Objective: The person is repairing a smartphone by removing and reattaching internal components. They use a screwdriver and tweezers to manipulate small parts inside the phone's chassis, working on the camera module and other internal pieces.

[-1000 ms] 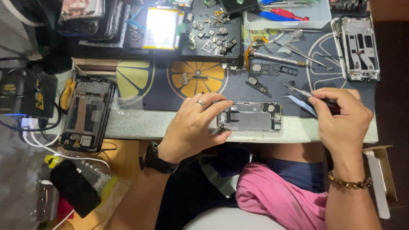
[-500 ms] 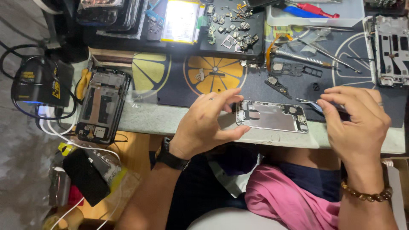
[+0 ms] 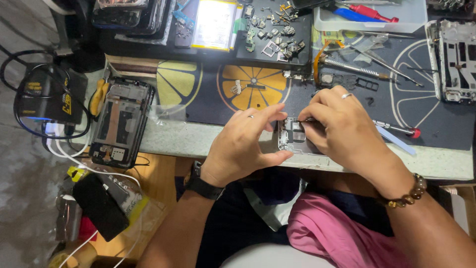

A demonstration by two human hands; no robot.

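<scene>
An opened phone [image 3: 292, 136], its insides showing, lies at the near edge of the dark lemon-print mat [image 3: 213, 106]. My left hand [image 3: 245, 149] holds the phone's left end, thumb along the near edge and fingers arched above it. My right hand [image 3: 342, 126] covers most of the phone's right part. Its thumb and forefinger pinch a thin dark tool [image 3: 299, 120] whose tip touches the phone's upper inside. A ring is on each hand, a black watch [image 3: 202, 186] on the left wrist and a bead bracelet [image 3: 404, 194] on the right.
A red-handled screwdriver [image 3: 399, 130] and a pale blue pry strip [image 3: 394, 140] lie right of my right hand. A second opened phone [image 3: 119, 124] and a black box with cables [image 3: 44, 99] sit left. A tray of small parts [image 3: 272, 30], a metal screwdriver [image 3: 354, 67] and another phone frame [image 3: 456, 59] are farther back.
My right hand has moved left from beside the phone onto it, bringing the thin tool into its inside. My left hand has stayed on the phone's left end.
</scene>
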